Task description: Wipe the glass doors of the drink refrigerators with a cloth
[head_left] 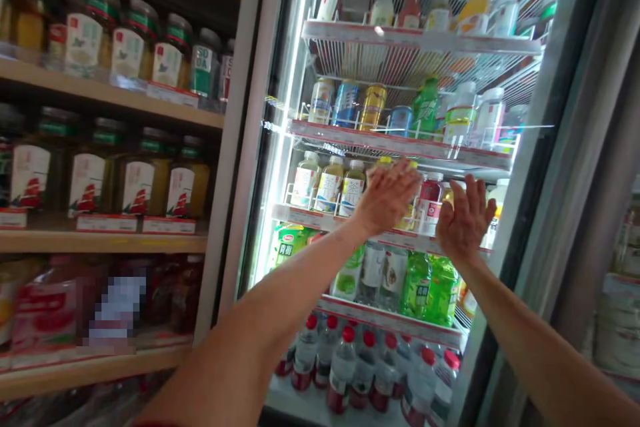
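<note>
Well, left hand (387,197), right hand (465,220) spread before cooler (240,147)

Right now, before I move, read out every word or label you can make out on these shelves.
"SODA" on the label of a glass jar on the upper wooden shelf.
The price tags and the bottle labels in the glass-door cooler are too small or blurred to read.

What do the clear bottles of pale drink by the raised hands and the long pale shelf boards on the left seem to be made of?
The clear bottles look like glossy transparent plastic, judging by their shine, though glass stays possible. The pale shelf boards look like light wood or laminate, smooth and satin.
</note>
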`<state>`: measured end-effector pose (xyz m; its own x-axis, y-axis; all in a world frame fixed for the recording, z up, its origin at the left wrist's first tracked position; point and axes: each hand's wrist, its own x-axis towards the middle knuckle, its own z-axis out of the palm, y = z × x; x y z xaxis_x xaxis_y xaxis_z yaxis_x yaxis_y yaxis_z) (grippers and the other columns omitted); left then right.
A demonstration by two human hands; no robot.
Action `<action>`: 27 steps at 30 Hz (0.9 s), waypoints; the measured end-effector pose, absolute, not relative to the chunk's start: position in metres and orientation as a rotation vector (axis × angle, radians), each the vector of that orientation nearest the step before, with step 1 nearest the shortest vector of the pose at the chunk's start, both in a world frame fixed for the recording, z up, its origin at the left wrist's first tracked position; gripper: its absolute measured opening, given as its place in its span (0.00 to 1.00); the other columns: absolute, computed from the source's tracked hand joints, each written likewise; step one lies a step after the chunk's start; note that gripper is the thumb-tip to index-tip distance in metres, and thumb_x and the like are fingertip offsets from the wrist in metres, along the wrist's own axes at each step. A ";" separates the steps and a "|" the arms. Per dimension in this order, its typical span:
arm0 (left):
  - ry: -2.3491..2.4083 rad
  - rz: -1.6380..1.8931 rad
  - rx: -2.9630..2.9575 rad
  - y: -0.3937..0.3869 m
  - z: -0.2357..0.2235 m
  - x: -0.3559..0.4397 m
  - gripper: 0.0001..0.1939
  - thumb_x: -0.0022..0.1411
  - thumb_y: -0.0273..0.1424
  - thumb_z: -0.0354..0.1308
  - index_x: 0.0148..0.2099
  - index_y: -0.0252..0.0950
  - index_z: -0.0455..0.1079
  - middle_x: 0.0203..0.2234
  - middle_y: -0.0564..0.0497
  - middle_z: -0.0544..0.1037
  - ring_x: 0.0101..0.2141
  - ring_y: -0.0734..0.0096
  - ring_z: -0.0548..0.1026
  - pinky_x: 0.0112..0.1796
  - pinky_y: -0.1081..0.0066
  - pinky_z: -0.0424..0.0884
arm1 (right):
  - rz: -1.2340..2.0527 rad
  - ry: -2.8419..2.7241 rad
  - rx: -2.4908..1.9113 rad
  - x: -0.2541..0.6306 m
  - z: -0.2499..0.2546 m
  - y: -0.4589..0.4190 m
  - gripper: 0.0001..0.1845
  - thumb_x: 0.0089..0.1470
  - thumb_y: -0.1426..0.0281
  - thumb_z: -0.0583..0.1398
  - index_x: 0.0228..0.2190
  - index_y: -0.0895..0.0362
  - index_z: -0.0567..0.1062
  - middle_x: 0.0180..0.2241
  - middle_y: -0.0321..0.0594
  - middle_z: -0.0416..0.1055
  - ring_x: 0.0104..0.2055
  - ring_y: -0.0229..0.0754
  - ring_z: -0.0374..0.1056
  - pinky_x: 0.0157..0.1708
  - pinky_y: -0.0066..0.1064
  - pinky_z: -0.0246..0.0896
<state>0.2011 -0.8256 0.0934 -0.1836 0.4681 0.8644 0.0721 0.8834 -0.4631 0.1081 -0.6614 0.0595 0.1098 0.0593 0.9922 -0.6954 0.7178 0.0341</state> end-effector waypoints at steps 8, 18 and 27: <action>-1.642 0.237 -0.030 -0.943 0.115 0.262 0.23 0.62 0.33 0.43 0.59 0.39 0.56 0.60 0.51 0.57 0.62 0.65 0.48 0.60 0.56 0.45 | 0.589 -1.331 0.548 0.108 0.059 -0.662 0.25 0.57 0.62 0.45 0.54 0.55 0.63 0.59 0.45 0.55 0.63 0.47 0.46 0.59 0.47 0.38; -1.737 0.470 -0.526 -0.834 0.083 0.205 0.24 0.62 0.27 0.40 0.61 0.41 0.53 0.59 0.51 0.58 0.62 0.65 0.46 0.59 0.55 0.44 | 0.595 -1.349 0.569 0.108 0.059 -0.660 0.25 0.57 0.63 0.44 0.54 0.55 0.62 0.59 0.45 0.54 0.63 0.47 0.45 0.58 0.52 0.39; -1.418 0.007 0.264 -0.955 0.131 0.265 0.25 0.60 0.29 0.44 0.60 0.32 0.55 0.61 0.43 0.54 0.61 0.53 0.47 0.57 0.48 0.47 | 0.572 -1.362 0.545 0.107 0.058 -0.662 0.26 0.56 0.63 0.46 0.54 0.57 0.62 0.60 0.45 0.53 0.64 0.48 0.44 0.58 0.51 0.40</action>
<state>0.2648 -0.9545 0.1305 0.1575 -0.1523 0.9757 -0.1619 0.9707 0.1776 0.1070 -0.6624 0.0576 0.1169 0.0627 0.9912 -0.6637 0.7474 0.0310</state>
